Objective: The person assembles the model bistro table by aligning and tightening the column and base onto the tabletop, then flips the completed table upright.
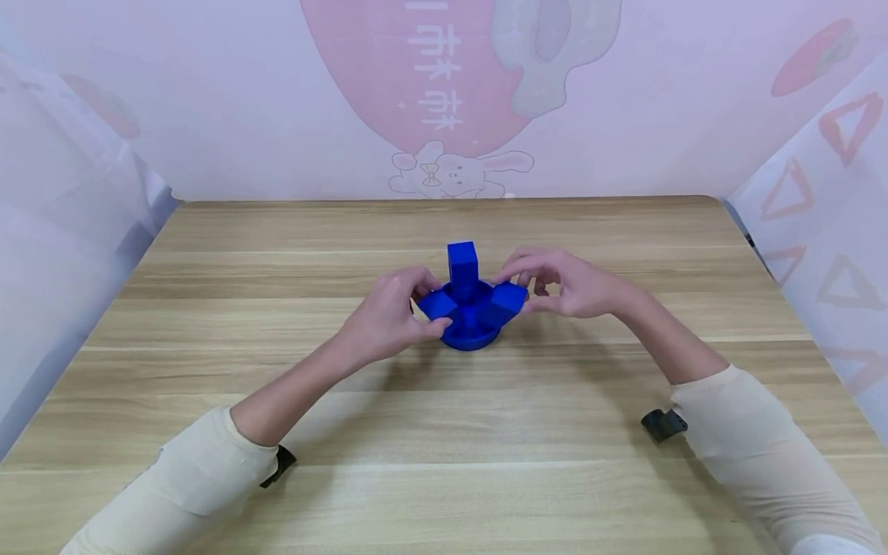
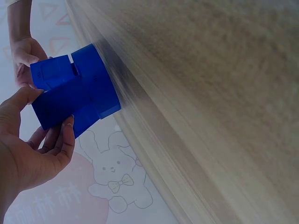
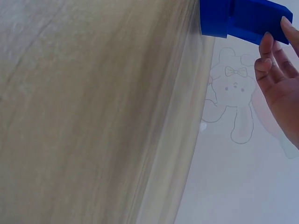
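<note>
Blue base centred: left hand pinches left block at ten o'clock, right hand pinches right block at two (upright block at twelve).

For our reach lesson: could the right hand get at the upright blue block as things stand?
Probably yes: nothing visible separates the right hand from the upright blue block, though it may first need to release the tilted blue block it pinches.

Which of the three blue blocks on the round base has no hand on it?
The back block, farthest from the person. The left hand pinches the left block; the right hand pinches the right block.
</note>
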Available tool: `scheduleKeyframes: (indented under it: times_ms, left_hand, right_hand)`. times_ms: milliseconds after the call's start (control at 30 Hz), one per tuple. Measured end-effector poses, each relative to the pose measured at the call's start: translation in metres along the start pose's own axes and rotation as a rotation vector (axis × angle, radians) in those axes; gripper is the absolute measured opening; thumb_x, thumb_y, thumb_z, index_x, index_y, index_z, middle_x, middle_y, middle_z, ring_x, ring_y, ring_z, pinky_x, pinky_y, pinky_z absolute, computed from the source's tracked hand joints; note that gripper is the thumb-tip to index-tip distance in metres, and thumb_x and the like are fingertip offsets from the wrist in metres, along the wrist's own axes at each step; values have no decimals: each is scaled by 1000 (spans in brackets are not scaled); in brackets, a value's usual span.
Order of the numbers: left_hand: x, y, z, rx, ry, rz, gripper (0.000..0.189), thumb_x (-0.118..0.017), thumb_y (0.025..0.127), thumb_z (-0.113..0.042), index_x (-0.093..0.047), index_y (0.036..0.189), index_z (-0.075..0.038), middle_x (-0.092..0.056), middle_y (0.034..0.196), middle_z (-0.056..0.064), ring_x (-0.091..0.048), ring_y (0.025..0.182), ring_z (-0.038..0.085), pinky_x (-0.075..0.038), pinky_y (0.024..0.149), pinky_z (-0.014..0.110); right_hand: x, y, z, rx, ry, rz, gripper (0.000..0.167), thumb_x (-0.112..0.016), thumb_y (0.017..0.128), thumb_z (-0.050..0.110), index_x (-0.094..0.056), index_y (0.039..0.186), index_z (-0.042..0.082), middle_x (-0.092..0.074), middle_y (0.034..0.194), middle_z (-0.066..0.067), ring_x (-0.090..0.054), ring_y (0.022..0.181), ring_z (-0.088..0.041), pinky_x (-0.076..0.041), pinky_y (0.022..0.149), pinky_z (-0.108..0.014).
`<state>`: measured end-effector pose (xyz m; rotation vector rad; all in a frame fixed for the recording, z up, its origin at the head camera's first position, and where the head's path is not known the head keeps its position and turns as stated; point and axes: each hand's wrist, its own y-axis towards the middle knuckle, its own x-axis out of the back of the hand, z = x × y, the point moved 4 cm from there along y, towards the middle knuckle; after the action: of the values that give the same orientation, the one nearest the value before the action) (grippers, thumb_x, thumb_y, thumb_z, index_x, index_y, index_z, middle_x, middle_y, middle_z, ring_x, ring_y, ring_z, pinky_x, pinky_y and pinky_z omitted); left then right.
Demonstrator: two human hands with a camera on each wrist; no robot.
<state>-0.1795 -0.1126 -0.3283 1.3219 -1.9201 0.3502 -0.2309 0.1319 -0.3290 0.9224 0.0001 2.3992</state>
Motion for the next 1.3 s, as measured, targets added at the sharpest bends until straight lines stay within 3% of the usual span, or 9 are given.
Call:
scheduleKeyframes:
  times_ms: [300,500,633,700,800,867,933,1067,1300]
  left_hand:
    - [0,0,0,12,2,4,35,-86,83,-13,-68,108,4,-72,97,13,-66,85,30,-56,70,33]
    - [1,0,-1,19,5,5,35,-86,83,-13,-68,108,4,-72,97,13,-66,85,30,-56,71,34]
    - [0,-1,-1,16,7,6,35,-86,83,-13,-68,109,4,-72,96,13,-66,84,31,-56,70,34]
    - [0,-1,-1,17,9,8,36,-86,83,-13,-67,109,4,-72,97,13,-66,84,31,-56,71,33]
    - [0,0,-1,19,13,10,35,-85,83,-13,-67,108,4,-72,97,13,-66,85,31,-56,71,34]
    - [0,-1,-1,17,15,10,35,-85,83,-13,-67,108,4,-72,97,14,-66,85,31,-56,71,34]
    - [1,-1,-1,16,14,9,35,-85,83,-13,-67,108,4,-72,97,14,-66,85,31,-56,70,34]
    - [1,-1,-1,17,8,9,35,-86,83,-13,-67,108,4,-72,98,14,-66,85,31,-56,71,34]
    - [1,0,-1,6,6,7,36,-86,83,-12,-67,108,5,-72,96,14,-66,84,31,-56,70,33]
  right_hand:
    - [-2,5,3,-21,12,-97,35,-90,77,0,-73,108,2,-68,103,-8,-61,78,-24,-44,57,-26]
    - [-9,11,6,13,-34,-118,46,-96,72,33,-68,97,6,-66,92,-2,-62,72,-24,-41,55,-27]
    - [-12,11,5,13,-41,-90,62,-91,71,51,-69,105,4,-68,95,-1,-63,75,-24,-44,55,-29]
    - [-12,10,5,20,-48,-50,62,-90,76,45,-70,117,2,-68,102,-3,-61,80,-25,-46,57,-30]
    - [-13,9,6,35,-61,25,51,-84,89,23,-67,133,2,-66,117,-6,-60,86,-25,-49,60,-30]
    - [-13,9,8,36,-58,57,45,-78,92,7,-65,135,3,-65,122,-9,-59,88,-26,-49,62,-29]
    - [-12,10,9,22,-56,55,40,-75,93,2,-66,133,3,-65,123,-9,-61,87,-24,-49,63,-29]
    - [-10,16,8,-12,-73,-8,36,-83,87,4,-68,121,1,-69,116,-8,-61,80,-21,-47,61,-31]
    - [-13,25,7,-54,-184,-117,41,-94,77,14,-61,98,4,-65,91,-8,-60,69,-19,-49,65,-40]
